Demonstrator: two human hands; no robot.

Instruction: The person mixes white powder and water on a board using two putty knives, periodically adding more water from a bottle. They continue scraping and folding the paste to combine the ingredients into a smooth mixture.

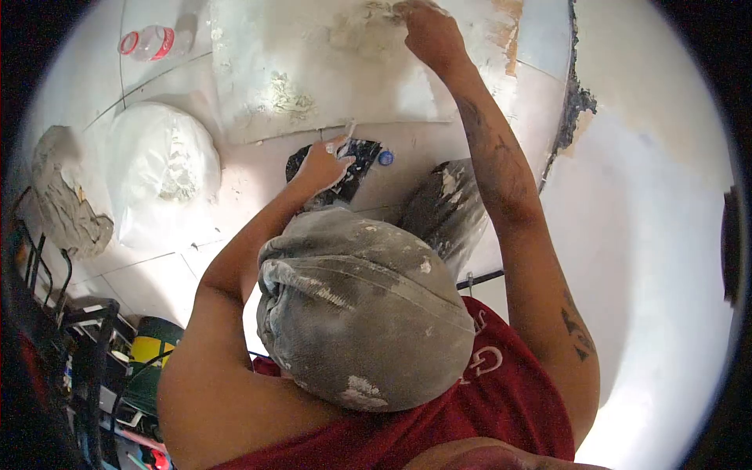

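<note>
My right hand [432, 35] reaches to the far end of a white, smeared board [313, 63], its fingers curled low against grey-white paste [377, 14]. What those fingers hold is hidden. Nearer to me, my left hand [323, 166] is closed beside the board's near edge, with white smears on its fingers. A thin pale strip [350, 129] sticks out of its grip; its kind cannot be made out. Beneath that hand lies a black, white-spattered item [362, 160]. A blue bottle cap [385, 157] rests just right of it.
Rounded grey cloth [368, 305] blocks the middle view. A white plastic bag [160, 153], crumpled grey material [66, 196] and a clear bottle with red label [149, 43] lie left. Dark spattered material [448, 205] sits below my right forearm. A black rack [90, 337] stands lower left.
</note>
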